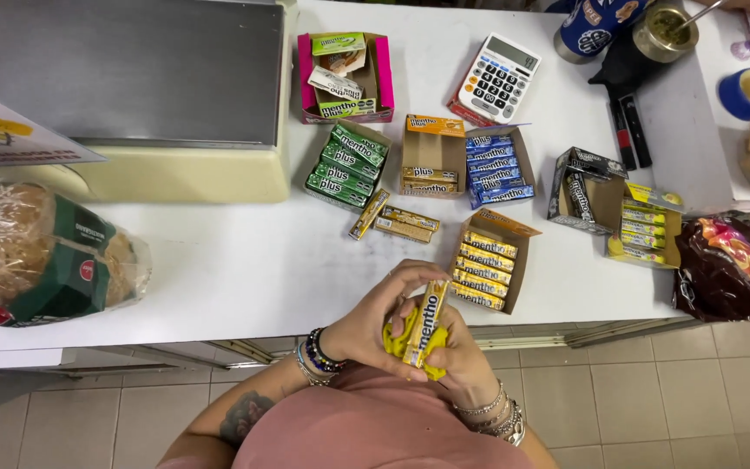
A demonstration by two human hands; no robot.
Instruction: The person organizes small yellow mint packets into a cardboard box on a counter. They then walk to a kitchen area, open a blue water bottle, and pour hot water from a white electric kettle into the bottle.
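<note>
I have just one view, from the head camera, looking almost straight down from close above my hands. It faces the white counter (219,260) beyond them, with tiled floor (653,391) showing nearer to me, beneath the hands.

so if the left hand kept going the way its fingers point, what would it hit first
The left hand points right, fingers curled over the yellow candy stick, so it meets the right hand on the stick's far side almost at once. How the two sit in depth is unclear.
</note>
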